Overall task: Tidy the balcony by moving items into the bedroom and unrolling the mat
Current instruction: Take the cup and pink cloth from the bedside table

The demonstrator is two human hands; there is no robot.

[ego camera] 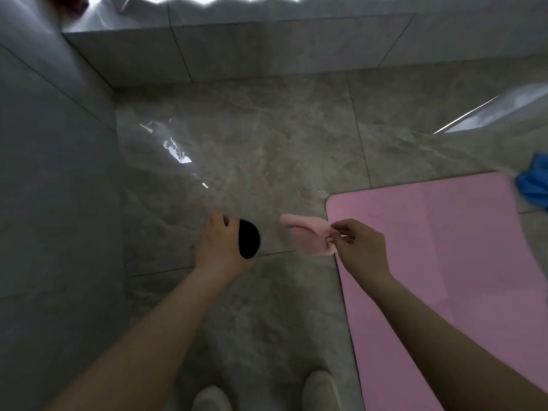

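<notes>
A pink mat (439, 262) lies unrolled flat on the grey tiled floor at the right. My left hand (218, 247) grips a flat black rounded object (249, 238) above the floor. My right hand (360, 243) pinches a small pink soft item (308, 235), which hangs out to the left of my fingers near the mat's near-left corner. The two hands are apart, with bare floor between them.
A blue cloth-like thing (533, 182) lies at the mat's far right edge. Grey tiled walls stand at the left (53, 188) and a low tiled ledge (237, 51) at the back. My two light slippers (267, 393) show at the bottom. Glossy floor lies ahead.
</notes>
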